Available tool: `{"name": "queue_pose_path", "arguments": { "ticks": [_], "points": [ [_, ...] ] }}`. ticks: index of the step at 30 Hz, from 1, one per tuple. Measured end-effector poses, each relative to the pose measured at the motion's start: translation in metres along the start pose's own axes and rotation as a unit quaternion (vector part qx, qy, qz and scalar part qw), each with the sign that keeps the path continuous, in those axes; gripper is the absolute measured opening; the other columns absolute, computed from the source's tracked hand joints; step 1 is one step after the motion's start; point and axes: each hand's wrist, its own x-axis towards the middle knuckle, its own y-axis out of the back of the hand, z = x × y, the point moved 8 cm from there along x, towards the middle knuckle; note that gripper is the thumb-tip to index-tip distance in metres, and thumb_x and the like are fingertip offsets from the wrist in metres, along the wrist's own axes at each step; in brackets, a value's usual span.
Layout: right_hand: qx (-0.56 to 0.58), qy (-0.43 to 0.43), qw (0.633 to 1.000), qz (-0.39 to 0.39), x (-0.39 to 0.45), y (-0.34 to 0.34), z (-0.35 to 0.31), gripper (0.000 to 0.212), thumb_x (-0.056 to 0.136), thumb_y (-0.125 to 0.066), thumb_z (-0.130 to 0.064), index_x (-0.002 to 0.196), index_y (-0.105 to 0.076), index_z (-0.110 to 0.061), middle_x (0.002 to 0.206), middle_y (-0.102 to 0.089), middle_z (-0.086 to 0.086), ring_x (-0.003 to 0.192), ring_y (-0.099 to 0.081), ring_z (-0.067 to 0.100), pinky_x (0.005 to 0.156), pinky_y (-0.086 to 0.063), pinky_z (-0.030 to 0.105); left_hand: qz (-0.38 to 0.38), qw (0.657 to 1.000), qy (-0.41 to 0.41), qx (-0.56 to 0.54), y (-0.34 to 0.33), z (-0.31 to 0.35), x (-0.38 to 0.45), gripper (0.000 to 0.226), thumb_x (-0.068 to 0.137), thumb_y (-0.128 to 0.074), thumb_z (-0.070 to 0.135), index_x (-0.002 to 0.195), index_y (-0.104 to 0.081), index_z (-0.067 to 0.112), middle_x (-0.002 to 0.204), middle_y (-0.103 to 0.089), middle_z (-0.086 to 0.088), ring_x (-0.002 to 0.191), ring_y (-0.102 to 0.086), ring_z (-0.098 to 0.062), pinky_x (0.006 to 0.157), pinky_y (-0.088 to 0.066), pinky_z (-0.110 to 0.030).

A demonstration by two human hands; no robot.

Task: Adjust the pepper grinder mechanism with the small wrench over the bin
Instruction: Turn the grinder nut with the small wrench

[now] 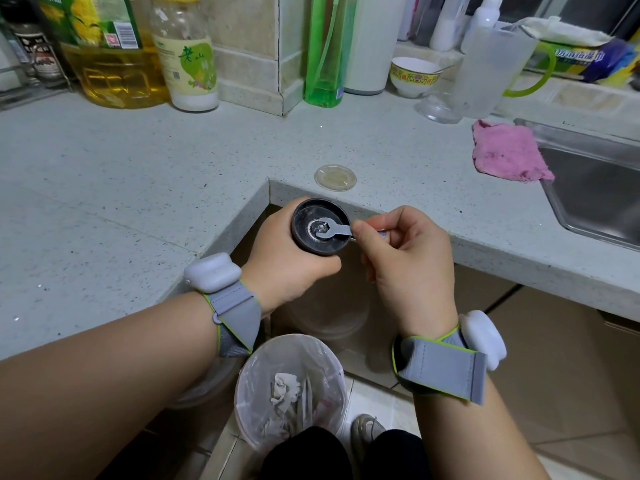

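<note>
Below the two hands, on the floor, stands a round bin lined with a clear plastic bag; inside it lie crumpled pieces of white paper. Far beyond the left hand, at the back of the grey speckled tabletop, there is a large bottle of yellow oil and beside it a clear jar with a green label, which has a white layer at the bottom. Beyond the right hand I see a tall green bottle, a small white bowl with a yellow patterned band and a frosted plastic jug with a green handle. What the bowl and the jug hold I cannot tell.

The left hand is closed around the dark round pepper grinder and holds it over the bin, with the grinding mechanism turned up to the camera. The right hand has its fingers curled and pinches the handle of the small flat grey wrench between thumb and forefinger. The head of the wrench sits on the nut in the centre of the grinder. Just beyond the hands, a round clear lid lies flat on the tabletop.
</note>
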Motion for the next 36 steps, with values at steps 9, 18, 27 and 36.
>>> {"name": "queue_pose_path", "arguments": {
  "ticks": [9, 18, 27, 36],
  "points": [
    [-0.041, 0.025, 0.998, 0.039, -0.010, -0.001, -0.003, 0.020, 0.079, -0.077, -0.024, 0.067, -0.063, -0.015, 0.052, -0.061, 0.014, 0.047, -0.055, 0.028, 0.057, -0.052, 0.046, 0.022, 0.999, 0.027, -0.013, 0.001, -0.003, 0.000, 0.041, 0.049, -0.071, 0.017, 0.081, -0.056, 0.040, 0.080, -0.067, 0.015, 0.072, -0.061, 0.008, 0.060, -0.045, -0.005],
    [-0.103, 0.079, 0.988, 0.078, -0.017, -0.004, -0.010, 0.023, 0.076, -0.079, -0.029, 0.065, -0.064, -0.016, 0.047, -0.056, -0.004, 0.046, -0.053, 0.011, 0.054, -0.041, 0.022, 0.034, 0.999, 0.035, -0.023, 0.004, -0.007, 0.000, 0.037, 0.054, -0.082, 0.012, 0.084, -0.065, 0.027, 0.082, -0.072, 0.004, 0.076, -0.067, -0.010, 0.066, -0.052, -0.022],
    [-0.089, 0.091, 0.986, 0.104, -0.025, -0.016, -0.008, 0.025, 0.075, -0.080, -0.026, 0.064, -0.065, -0.009, 0.048, -0.056, -0.005, 0.055, -0.055, 0.009, 0.053, -0.036, 0.006, 0.087, 0.994, 0.062, -0.012, 0.012, -0.011, 0.000, 0.036, 0.063, -0.083, 0.006, 0.082, -0.061, 0.029, 0.078, -0.067, 0.012, 0.067, -0.059, 0.007, 0.063, -0.046, -0.010],
    [-0.108, 0.120, 0.982, 0.098, -0.028, -0.029, -0.018, 0.026, 0.075, -0.080, -0.022, 0.061, -0.062, -0.010, 0.047, -0.043, -0.018, 0.052, -0.051, -0.007, 0.054, -0.034, 0.001, 0.137, 0.987, 0.086, -0.008, 0.018, -0.018, -0.001, 0.020, 0.067, -0.070, 0.011, 0.084, -0.063, 0.021, 0.076, -0.065, 0.011, 0.070, -0.059, -0.006, 0.067, -0.047, -0.022]
  ]
}}
